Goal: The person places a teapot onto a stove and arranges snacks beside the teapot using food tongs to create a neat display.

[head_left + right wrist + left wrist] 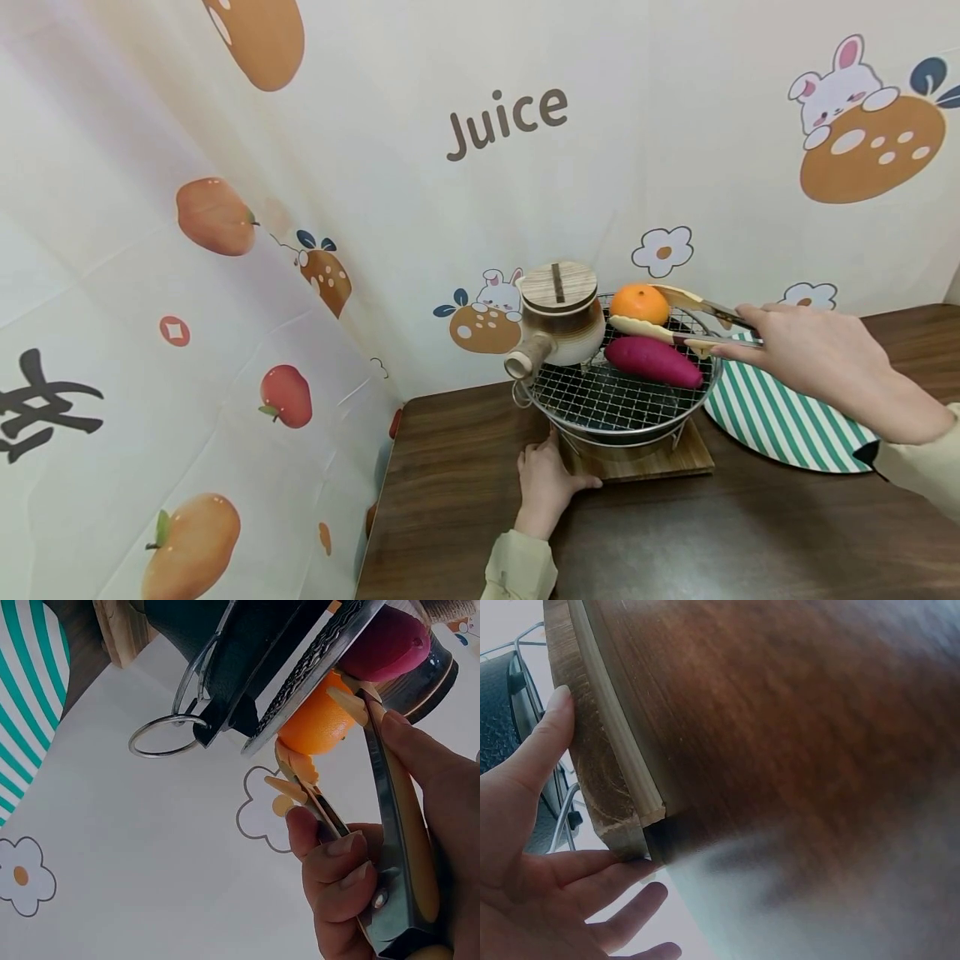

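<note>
My right hand (832, 354) grips a pair of tongs (397, 817) with pale wavy tips and metal arms. The tips stand on either side of an orange (639, 305), which sits at the back of a round wire grill rack (600, 400). In front of the orange lies a purple sweet potato (651, 361). A brown-and-cream side-handled teapot (570, 333) with a wooden lid stands on the rack's left. My left hand (545, 483) holds the near left corner of the wooden board (675, 462) under the grill, thumb along one edge and fingers at the other (592, 874).
Right of the grill lies a green-and-white striped oval mat (787, 425), partly under my right forearm. The dark wooden table (712, 542) reaches back to a printed cloth wall (600, 167). Another printed cloth (187, 375) borders its left side. A metal ring (166, 736) hangs from the grill.
</note>
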{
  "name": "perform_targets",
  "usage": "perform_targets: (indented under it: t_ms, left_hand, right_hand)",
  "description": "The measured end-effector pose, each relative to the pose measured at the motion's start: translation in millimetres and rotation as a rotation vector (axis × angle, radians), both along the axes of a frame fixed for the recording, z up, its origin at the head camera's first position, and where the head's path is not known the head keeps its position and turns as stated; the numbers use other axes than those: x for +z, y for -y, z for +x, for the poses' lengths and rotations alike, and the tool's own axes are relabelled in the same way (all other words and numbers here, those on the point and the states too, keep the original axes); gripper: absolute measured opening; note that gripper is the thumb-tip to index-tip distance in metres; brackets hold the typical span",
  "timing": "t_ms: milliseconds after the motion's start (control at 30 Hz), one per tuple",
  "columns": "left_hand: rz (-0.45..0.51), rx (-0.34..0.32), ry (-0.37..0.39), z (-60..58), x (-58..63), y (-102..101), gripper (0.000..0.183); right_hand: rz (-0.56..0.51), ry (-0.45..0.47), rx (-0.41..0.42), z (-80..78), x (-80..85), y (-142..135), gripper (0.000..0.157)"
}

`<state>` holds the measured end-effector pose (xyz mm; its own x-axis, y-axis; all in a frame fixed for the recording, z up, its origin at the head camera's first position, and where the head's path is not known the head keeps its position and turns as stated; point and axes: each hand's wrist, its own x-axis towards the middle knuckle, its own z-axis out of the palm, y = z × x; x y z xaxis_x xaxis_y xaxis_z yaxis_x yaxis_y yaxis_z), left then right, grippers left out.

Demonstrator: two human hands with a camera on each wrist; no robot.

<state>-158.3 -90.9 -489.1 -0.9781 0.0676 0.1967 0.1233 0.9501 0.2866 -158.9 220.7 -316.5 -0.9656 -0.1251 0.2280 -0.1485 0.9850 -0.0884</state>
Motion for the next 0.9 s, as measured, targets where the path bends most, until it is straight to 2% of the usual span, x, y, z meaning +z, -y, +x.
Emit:
perform_targets:
  t_ms: [333, 900]
  left_hand:
    - [0.009, -0.003, 0.010, 0.0, -0.2, 0.3, 0.101]
    - [0.002, 0.006, 0.027, -1.1, 0.7, 0.0, 0.102]
  right_hand:
    - [-0.003, 0.017, 0.020, -0.7, -1.1, 1.4, 0.067]
    - [-0.036, 0.061, -0.002, 0.8, 4.0, -1.6, 0.074]
